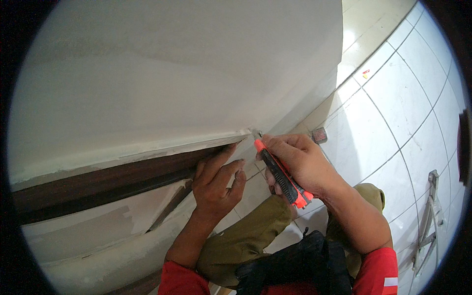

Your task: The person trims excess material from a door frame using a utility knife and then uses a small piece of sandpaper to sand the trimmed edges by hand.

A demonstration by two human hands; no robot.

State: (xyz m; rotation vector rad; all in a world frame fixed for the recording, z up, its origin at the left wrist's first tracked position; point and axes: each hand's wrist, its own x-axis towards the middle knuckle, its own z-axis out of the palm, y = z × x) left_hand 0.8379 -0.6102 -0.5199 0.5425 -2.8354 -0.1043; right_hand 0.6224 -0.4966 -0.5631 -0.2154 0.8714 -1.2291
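Utility knife (282, 179), orange-red and black, sits just off centre toward 4 o'clock, its blade (256, 133) meeting the near end of the pale edge strip (147, 153) along the bottom of the white wall (172, 64). Our right hand (302, 160), at 3 o'clock, grips its handle. Our left hand (214, 189), at 7 o'clock, holds nothing; its fingers bend loosely, the topmost tip at or very near the strip. We judge the cut at this end to be in hand and unfinished. From there the strip runs toward 9 o'clock above a dark brown board (98, 180), looking rough and patchy; we cannot tell how much of that length is done and how much is left.
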